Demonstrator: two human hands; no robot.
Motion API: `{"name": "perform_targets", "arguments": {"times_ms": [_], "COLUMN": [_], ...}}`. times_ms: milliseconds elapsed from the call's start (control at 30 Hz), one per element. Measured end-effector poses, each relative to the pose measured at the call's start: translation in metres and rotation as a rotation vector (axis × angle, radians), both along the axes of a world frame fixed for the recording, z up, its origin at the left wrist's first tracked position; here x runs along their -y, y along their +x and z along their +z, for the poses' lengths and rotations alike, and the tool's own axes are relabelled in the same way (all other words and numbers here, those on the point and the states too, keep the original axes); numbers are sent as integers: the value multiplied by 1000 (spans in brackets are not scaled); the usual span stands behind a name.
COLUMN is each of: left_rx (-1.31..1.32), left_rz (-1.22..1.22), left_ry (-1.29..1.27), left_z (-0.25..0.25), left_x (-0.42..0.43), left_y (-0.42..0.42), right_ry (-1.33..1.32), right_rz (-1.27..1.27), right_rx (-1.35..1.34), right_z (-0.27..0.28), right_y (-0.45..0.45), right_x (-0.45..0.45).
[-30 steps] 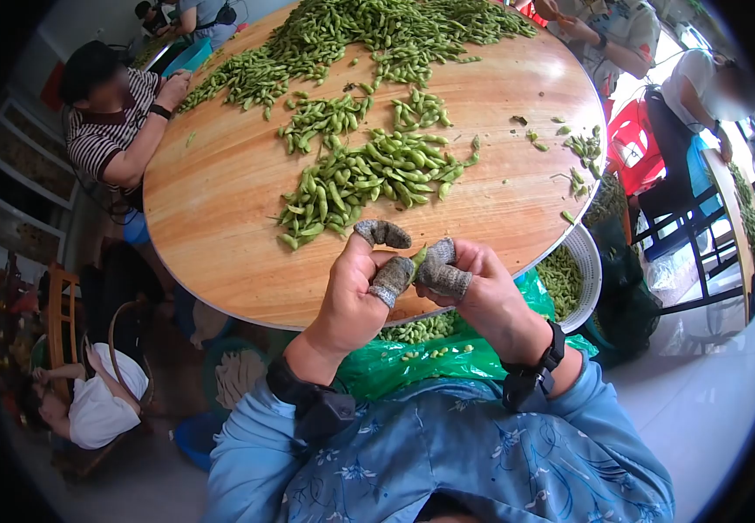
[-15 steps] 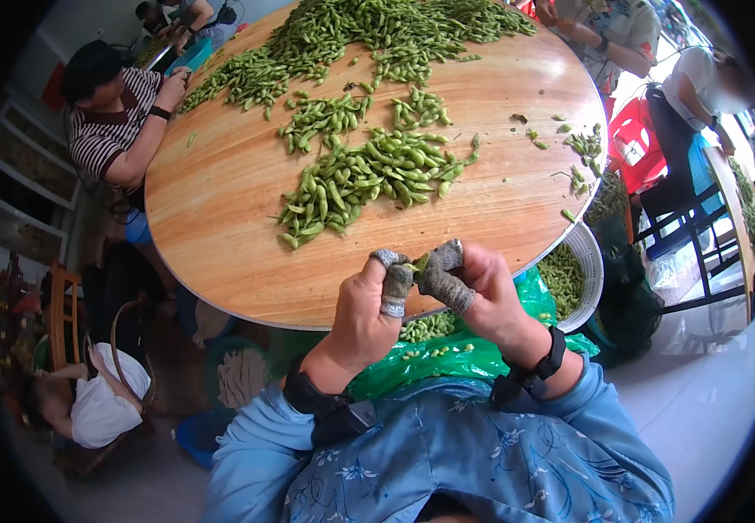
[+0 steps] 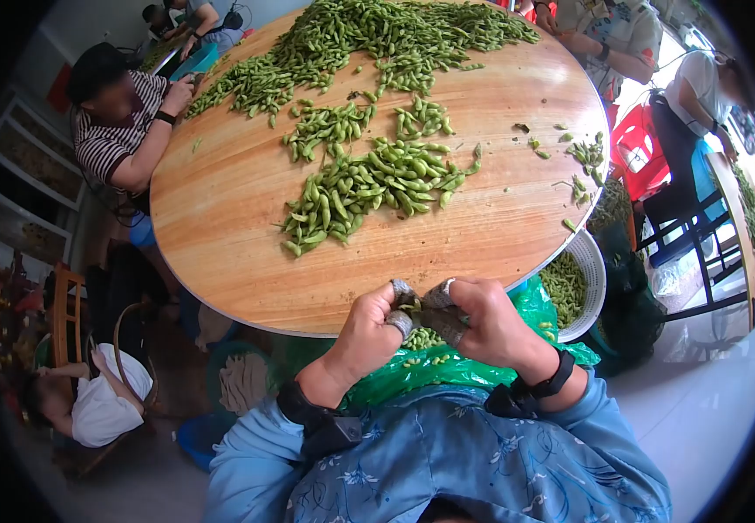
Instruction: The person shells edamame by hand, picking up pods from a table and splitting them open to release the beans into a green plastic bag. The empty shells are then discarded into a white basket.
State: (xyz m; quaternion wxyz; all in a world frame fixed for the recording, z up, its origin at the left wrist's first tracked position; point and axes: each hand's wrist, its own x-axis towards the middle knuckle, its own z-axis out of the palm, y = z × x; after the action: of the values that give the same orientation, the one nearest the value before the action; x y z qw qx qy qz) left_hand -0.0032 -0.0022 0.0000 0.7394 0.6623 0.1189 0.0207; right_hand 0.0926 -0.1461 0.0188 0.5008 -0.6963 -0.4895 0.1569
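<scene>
Now both lower, left hand (image 3: pixel 364 333) pinching a green pod (image 3: pixel 410 306), right hand (image 3: pixel 492 324) beside it (its grip unclear)

No readable text, no legible labels, brands, numbers or signs, lettering indistinct throughout

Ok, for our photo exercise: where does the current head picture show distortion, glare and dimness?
Head view: black corners, and the sides lean and bow; head view: glints on the green plastic, reflections on the pale floor; head view: the wooden chair at left sits in gloom, while the pods mid-table look fairly sharp.
</scene>
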Motion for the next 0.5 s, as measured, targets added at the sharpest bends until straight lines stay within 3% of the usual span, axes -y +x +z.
{"name": "perform_targets", "arguments": {"times_ms": [33, 133, 167, 233, 300, 400, 433, 500], "left_rx": [0, -46, -45, 249, 332, 459, 459, 190], "left_rz": [-1, -363, -363, -255, -13, 201, 199, 98], "left_ry": [1, 741, 743, 967, 1141, 1332, 1332, 1498], "left_z": [1, 35, 37, 37, 43, 29, 22, 13], "left_x": [-1, -5, -11, -24, -37, -71, -78, -88], "left_y": [0, -1, 3, 11, 32, 76, 83, 95], "right_ry": [-1, 32, 35, -157, -327, -179, -180, -155], "right_rz": [-20, -224, -330, -632, -795, -864, -866, -767], "right_rx": [-26, -30, 35, 117, 229, 188, 187, 3], "right_z": [0, -5, -7, -10, 1, -2, -5, -11], "right_y": [0, 21, 35, 63, 73, 72, 71, 71], "right_x": [4, 40, 59, 101, 128, 139, 140, 137]}}
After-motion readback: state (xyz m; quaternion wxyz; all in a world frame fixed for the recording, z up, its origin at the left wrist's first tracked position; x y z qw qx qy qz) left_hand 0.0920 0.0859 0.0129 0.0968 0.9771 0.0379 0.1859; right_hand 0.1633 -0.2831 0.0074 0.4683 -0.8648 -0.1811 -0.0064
